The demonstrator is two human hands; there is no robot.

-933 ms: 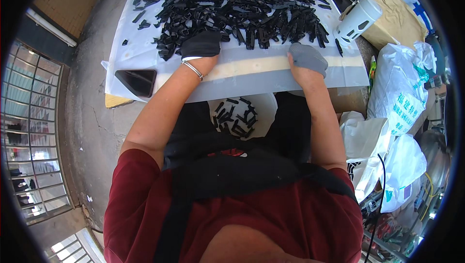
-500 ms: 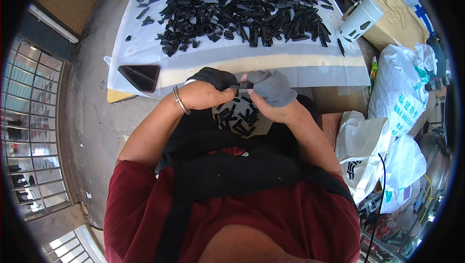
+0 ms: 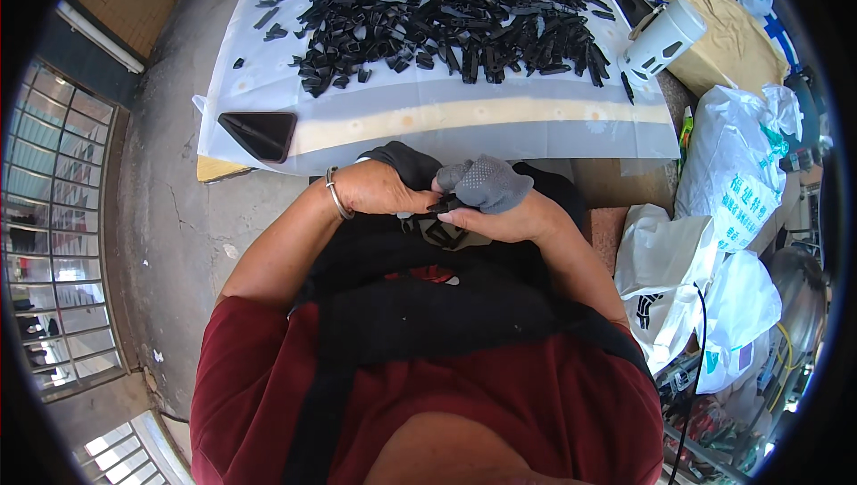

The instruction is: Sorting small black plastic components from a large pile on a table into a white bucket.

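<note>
Both my hands, in grey partial gloves that leave some fingers bare, meet over my lap and are closed around a small black plastic piece (image 3: 443,205). My left hand (image 3: 391,180) pinches it from the left side, thumb uppermost. From the right, the fingers of my right hand (image 3: 489,192) grip the same piece. Just below, a light container (image 3: 439,233) with more black pieces in it is mostly covered by my hands. A large heap of black plastic pieces (image 3: 446,21) lies on the table ahead.
The table's white plastic cover (image 3: 500,132) reaches close to my hands. A dark phone (image 3: 261,135) lies at its near left corner. A white cylindrical bottle (image 3: 662,39) stands at the right edge. White sacks (image 3: 732,168) and bags (image 3: 665,280) crowd my right side.
Both hands have come down and nearer to my body, drawing closer together around the black piece. They now hide most of the container that showed below them.
</note>
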